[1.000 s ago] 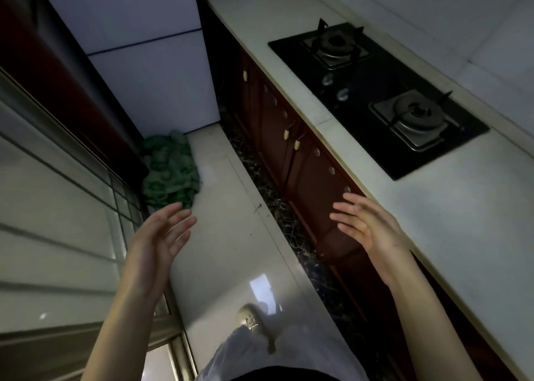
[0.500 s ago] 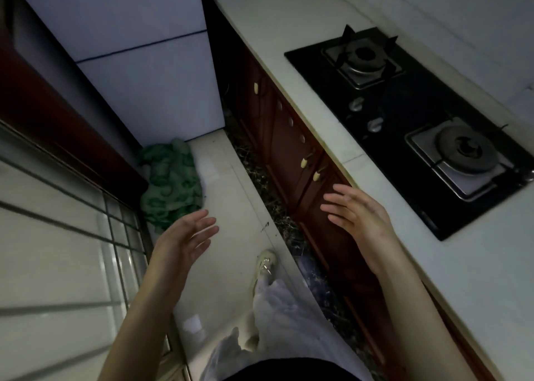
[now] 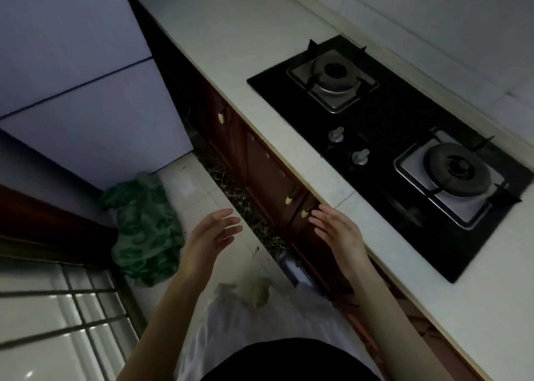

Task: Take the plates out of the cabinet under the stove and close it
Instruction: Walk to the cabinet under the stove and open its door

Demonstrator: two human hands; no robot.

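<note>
A black two-burner gas stove (image 3: 384,137) is set into the pale countertop (image 3: 237,48) on the right. Below it run dark red cabinet doors (image 3: 268,175), all closed, with small pale handles (image 3: 289,200). My right hand (image 3: 338,231) is open, fingers spread, its fingertips just beside a second pale handle (image 3: 304,213) under the counter edge. My left hand (image 3: 213,233) is open too, palm facing right, over the floor in front of the cabinets. No plates are in view.
A white fridge (image 3: 81,71) stands at the far left end of the narrow aisle. A crumpled green cloth (image 3: 141,227) lies on the pale floor beside it. A tiled wall with dark grout lines (image 3: 57,308) bounds the left. My legs fill the bottom.
I have stepped forward along the aisle. Both hands have come closer together and nearer the cabinet doors; the right hand now reaches the handles under the stove.
</note>
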